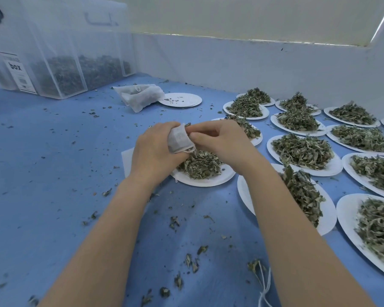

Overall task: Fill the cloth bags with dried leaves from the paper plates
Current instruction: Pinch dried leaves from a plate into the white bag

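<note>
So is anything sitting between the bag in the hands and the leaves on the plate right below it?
Nothing visible. The left hand grips the small cloth bag and the right hand pinches at its top edge, directly over the leaf pile on the paper plate. Only open air separates the bag from the leaves.

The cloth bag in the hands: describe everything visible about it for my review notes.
The cloth bag is small, off-white, of thin fabric, with a frayed drawstring end hanging at its lower edge. The left hand grips it from the left; the right hand pinches its right edge near the top, where a bit of leaf shows. It is held crumpled above the paper plate of dried leaves, not touching it.
</note>
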### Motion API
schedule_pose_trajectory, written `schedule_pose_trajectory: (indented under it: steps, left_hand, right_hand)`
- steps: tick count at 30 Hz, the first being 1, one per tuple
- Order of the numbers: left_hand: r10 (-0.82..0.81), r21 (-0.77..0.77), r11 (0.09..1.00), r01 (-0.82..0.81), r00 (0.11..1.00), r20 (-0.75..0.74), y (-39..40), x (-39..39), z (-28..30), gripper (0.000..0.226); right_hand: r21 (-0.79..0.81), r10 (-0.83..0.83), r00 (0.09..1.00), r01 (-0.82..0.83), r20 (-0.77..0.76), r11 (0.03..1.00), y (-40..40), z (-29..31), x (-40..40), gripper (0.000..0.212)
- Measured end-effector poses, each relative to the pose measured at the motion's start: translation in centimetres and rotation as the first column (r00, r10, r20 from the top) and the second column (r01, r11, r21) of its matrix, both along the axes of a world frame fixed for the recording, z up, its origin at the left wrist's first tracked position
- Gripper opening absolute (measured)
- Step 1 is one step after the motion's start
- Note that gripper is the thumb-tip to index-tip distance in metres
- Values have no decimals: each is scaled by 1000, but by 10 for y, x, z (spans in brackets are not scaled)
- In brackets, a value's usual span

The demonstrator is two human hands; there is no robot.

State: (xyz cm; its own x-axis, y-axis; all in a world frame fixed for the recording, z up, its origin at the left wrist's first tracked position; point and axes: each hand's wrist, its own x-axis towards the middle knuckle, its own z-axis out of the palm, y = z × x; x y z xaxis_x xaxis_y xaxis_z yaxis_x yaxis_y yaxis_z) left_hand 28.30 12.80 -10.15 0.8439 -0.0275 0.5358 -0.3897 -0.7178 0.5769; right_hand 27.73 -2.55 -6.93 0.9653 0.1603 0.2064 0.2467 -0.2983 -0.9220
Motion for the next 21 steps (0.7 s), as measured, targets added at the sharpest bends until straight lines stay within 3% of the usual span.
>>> schedule_pose_trajectory:
  steps: [4,9,16,18,21]
  left_hand:
    - [-21,16,1000,21,1000,18,0,-1,2,52]
    - [-33,182,983,26,999,33,-1,1,-1,56]
    - [-14,42,999,13,1000,22,-2,-1,1,56]
    - [-15,-10,1000,15,1000,23,-3,-2,2,55]
    - [-27,-57,998,28,999,21,-3,-4,4,53]
  right_hand:
    - [-25,-88,990,91,110,996,8,-6,1,17]
    - [59,-246,951,239,189,969,21,-10,2,34]
    - [-103,-285,898,335,335,937,25,-12,-1,32]
    - [-122,-275,920,318,278,940,22,-11,-1,36]
    - [-100,-137,982,150,131,984,19,-10,-2,39]
